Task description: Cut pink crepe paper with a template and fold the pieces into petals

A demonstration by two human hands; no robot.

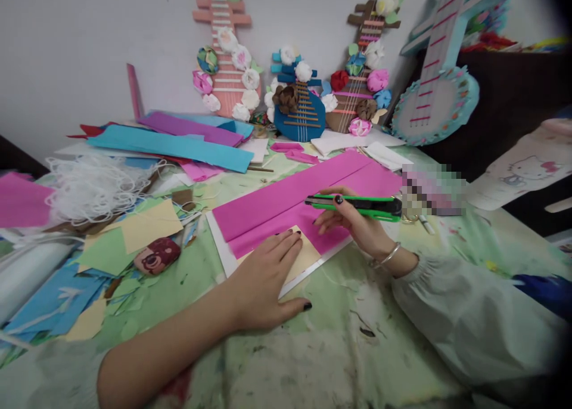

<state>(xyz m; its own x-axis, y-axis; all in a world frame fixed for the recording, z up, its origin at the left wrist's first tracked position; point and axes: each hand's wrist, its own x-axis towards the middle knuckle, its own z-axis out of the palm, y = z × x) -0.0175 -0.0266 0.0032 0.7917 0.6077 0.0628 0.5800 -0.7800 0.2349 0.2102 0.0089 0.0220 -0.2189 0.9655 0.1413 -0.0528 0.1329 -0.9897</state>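
Note:
My left hand (268, 278) lies flat, fingers stretched out, on a pale yellow sheet of paper (304, 255). That sheet rests over bright pink paper (286, 194), which has a long crease or strip edge across it. Beneath the pink paper a white board (220, 242) shows at the edges. In my right hand (357, 221) is a green and black utility knife (357, 206), held just above the pink paper with its tip pointing left. Whether its blade is out I cannot tell.
Blue and purple paper strips (174, 146), a tangle of white string (96, 188) and paper scraps (107, 251) lie left, with a dark red mouse-shaped object (157, 256). Flower-decorated paper instruments (299, 114) stand along the wall. A cup with a cartoon cat (522, 167) is right.

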